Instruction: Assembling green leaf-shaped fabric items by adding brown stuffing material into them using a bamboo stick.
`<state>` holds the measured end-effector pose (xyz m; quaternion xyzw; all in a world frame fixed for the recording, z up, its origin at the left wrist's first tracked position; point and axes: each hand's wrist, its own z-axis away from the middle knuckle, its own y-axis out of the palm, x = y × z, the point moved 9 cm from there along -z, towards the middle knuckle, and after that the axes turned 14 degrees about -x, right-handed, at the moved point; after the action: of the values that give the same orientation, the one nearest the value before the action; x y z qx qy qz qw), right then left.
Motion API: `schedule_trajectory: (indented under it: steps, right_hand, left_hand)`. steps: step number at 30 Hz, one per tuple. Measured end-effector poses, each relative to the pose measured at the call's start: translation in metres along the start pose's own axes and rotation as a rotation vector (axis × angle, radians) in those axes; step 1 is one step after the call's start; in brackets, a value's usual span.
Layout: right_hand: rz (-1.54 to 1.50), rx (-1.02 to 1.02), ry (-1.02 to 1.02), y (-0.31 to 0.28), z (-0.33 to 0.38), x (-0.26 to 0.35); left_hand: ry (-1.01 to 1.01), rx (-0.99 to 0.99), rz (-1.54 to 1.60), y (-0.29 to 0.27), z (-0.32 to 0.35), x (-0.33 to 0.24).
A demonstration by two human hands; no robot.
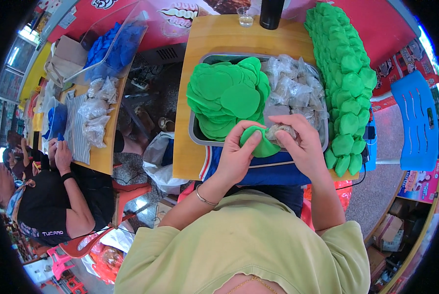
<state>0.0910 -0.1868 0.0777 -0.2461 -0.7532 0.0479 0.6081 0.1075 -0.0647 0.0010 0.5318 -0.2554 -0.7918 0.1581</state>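
I am pinching a soft, floppy green fabric disc (259,142) at its rim with my left hand (236,159) over the metal tray (196,134), while my right hand (303,147) is closing fingers around a light, crinkly clear packet (281,131).

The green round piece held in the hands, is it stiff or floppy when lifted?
Probably floppy: the green round piece folds between the left hand and right hand. Likely light and thin, since many lie stacked in the metal tray.

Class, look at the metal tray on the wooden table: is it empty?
No, the metal tray holds a pile of green discs on its left and clear plastic packets on its right.
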Motion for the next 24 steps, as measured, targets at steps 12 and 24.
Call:
schedule_trajectory:
  steps: [12,24]
  right_hand:
    - [-0.007,-0.045,-0.105,-0.003,0.003,0.012]
    - [0.062,-0.014,-0.195,-0.004,0.006,0.021]
  left_hand:
    - [-0.144,0.015,0.136,0.009,0.004,0.004]
    - [-0.114,0.03,0.13,0.004,0.001,0.0]
